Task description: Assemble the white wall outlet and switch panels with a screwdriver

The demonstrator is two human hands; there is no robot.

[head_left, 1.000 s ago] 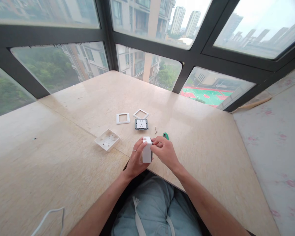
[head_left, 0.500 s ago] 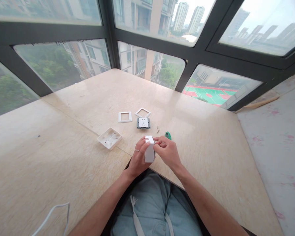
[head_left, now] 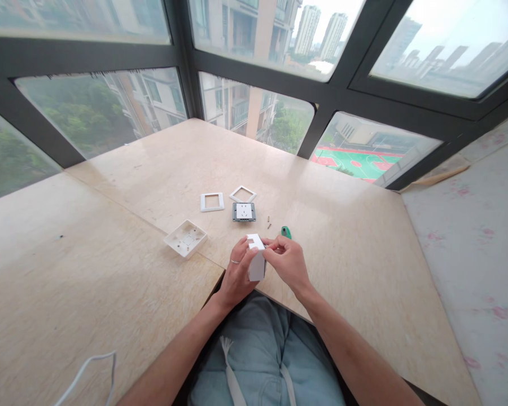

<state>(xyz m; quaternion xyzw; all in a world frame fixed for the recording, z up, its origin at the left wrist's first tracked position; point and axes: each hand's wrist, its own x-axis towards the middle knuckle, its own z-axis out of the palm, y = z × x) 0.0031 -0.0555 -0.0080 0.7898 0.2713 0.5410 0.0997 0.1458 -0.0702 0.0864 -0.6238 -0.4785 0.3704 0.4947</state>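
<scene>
My left hand [head_left: 236, 270] is wrapped round a white plastic socket box [head_left: 257, 269], held on its side at the table's front edge. A dark edge shows along the box's right side. My right hand [head_left: 290, 260] is closed in a pinch against that side, and whatever its fingertips hold is hidden. Just beyond the right hand is a green and black object [head_left: 285, 232], partly covered by the knuckles. Two small screw-like pieces [head_left: 268, 219] lie near it. A wall socket [head_left: 244, 212] with a white face and grey frame lies face up beyond the box.
Behind the socket lie two white cover frames, one square-on [head_left: 211, 194] and one turned [head_left: 242, 188]. An open white mounting box [head_left: 185, 239] sits to the left. A white cable [head_left: 84, 369] curves at the lower left. Dark-framed windows [head_left: 254, 66] border the table [head_left: 342, 225].
The view has shifted slightly, so the scene sits a little further left. Both hands keep their hold at the box, with barely any movement.
</scene>
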